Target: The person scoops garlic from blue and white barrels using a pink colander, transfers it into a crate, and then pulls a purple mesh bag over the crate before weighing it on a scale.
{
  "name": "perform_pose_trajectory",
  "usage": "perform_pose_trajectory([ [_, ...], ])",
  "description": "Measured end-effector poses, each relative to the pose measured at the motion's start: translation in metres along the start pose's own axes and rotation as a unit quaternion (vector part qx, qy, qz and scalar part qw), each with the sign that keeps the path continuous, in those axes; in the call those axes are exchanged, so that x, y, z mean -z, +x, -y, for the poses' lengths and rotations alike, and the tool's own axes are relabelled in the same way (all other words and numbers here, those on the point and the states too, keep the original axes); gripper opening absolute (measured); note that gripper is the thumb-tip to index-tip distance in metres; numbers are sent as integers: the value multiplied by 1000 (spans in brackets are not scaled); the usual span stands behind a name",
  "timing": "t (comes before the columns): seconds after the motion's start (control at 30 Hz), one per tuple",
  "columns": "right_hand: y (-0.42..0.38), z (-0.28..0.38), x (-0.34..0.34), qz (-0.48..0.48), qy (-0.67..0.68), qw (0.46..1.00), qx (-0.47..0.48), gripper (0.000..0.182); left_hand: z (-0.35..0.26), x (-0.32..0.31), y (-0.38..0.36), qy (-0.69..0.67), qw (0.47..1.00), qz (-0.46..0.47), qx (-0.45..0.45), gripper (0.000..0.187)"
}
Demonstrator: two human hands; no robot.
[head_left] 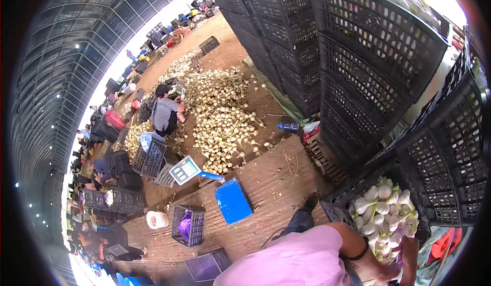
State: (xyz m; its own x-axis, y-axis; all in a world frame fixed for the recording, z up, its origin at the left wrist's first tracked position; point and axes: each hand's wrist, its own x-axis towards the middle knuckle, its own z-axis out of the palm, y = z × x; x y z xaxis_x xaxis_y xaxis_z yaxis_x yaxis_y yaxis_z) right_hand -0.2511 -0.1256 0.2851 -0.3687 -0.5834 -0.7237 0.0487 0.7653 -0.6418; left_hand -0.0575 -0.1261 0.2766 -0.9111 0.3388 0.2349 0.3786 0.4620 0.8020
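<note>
A black crate (334, 212) at the lower right holds white garlic bulbs (381, 209) with green and purple stems. Both arms reach down to its near side. One hand (383, 271) lies low by the bulbs, below a dark wristband, its fingers hidden. The other hand (409, 250) is at the right edge of the bulbs, touching a purplish net or stems; its fingers are too small to make out. A pink shirt covers the body at the bottom.
Tall stacks of black crates (358, 56) rise at the right. A blue scale (233, 201) stands on the wooden floor, near a crate with purple nets (188, 226). Garlic is heaped (220, 112) beyond, beside a crouching person (164, 113) in stripes. Others work at left.
</note>
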Motion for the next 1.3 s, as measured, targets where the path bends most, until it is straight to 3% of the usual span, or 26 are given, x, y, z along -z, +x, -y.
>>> perform_pose_trajectory([
  [0.17, -14, -19, -2, -61, -187, 969, 147, 36, -4, -1, 18, -51, 998, -25, 9, 29],
  [0.27, -30, -20, -15, -133, -358, 871, 309, 36, -15, 13, 1, -80, 995, -31, 44, 30],
  [0.37, -37, -16, -37, -188, -444, 765, 428, 35, -24, 56, -32, -115, 984, -57, 123, 31],
  [0.47, -37, -11, -49, -209, -487, 722, 445, 34, -14, 114, -54, -156, 946, -167, 229, 32],
  [0.5, -44, -10, -52, -188, -522, 749, 364, 23, -5, 134, -56, -151, 926, -217, 271, 32],
  [0.57, -44, -16, -57, -214, -534, 703, 419, 21, 18, 166, -50, -115, 885, -284, 349, 33],
  [0.6, -43, -19, -59, -231, -538, 677, 446, 20, 28, 176, -44, -73, 875, -289, 380, 33],
  [0.63, -40, -21, -60, -223, -561, 696, 387, 18, 43, 176, -35, -2, 888, -261, 378, 33],
  [0.7, -33, -36, -60, -288, -584, 629, 424, 14, 93, 150, 4, 121, 909, -185, 353, 38],
  [0.73, -41, -40, -64, -230, -554, 648, 469, 11, 139, 118, 24, 122, 922, -177, 323, 28],
  [0.77, -73, -11, -71, -232, -627, 546, 505, 15, 176, 95, 40, 123, 933, -169, 292, 20],
  [0.8, -102, 17, -76, -243, -682, 430, 540, 25, 218, 56, 47, 76, 937, -241, 239, 15],
  [0.87, -108, 23, -75, -216, -643, 523, 517, 43, 187, 90, 34, 76, 952, -165, 246, 14],
  [0.9, -104, 12, -77, -238, -611, 571, 494, 41, 153, 115, 18, -44, 947, -199, 248, 16],
  [0.93, -90, -11, -74, -222, -547, 623, 514, 40, 116, 142, 13, -120, 934, -168, 291, 21],
  [0.97, -96, -1, -86, -300, -713, 473, 421, 37, 120, 152, 8, -155, 932, -171, 280, 29],
  [1.0, -86, -3, -95, -338, -690, 497, 404, 33, 107, 164, 9, -219, 908, -192, 302, 40],
  [1.03, -74, 5, -101, -196, -644, 691, 265, 26, 95, 174, 8, -179, 927, -148, 296, 43],
  [1.07, -68, 0, -103, -244, -638, 665, 303, 19, 89, 181, 8, -135, 941, -109, 290, 46],
  [1.13, -69, 1, -101, -234, -633, 683, 278, 14, 88, 172, 22, -84, 965, -41, 247, 53],
  [1.17, -69, -2, -100, -238, -650, 663, 284, 14, 81, 167, 28, -69, 966, -7, 249, 47],
  [1.23, -63, -7, -102, -239, -685, 621, 297, 13, 68, 157, 45, 102, 981, -1, 167, 43],
  [1.27, -63, -8, -103, -243, -675, 632, 293, 13, 63, 150, 52, 187, 974, -3, 124, 42],
  [1.3, -63, -7, -103, -246, -666, 641, 292, 13, 66, 143, 61, 189, 969, 20, 158, 31],
])
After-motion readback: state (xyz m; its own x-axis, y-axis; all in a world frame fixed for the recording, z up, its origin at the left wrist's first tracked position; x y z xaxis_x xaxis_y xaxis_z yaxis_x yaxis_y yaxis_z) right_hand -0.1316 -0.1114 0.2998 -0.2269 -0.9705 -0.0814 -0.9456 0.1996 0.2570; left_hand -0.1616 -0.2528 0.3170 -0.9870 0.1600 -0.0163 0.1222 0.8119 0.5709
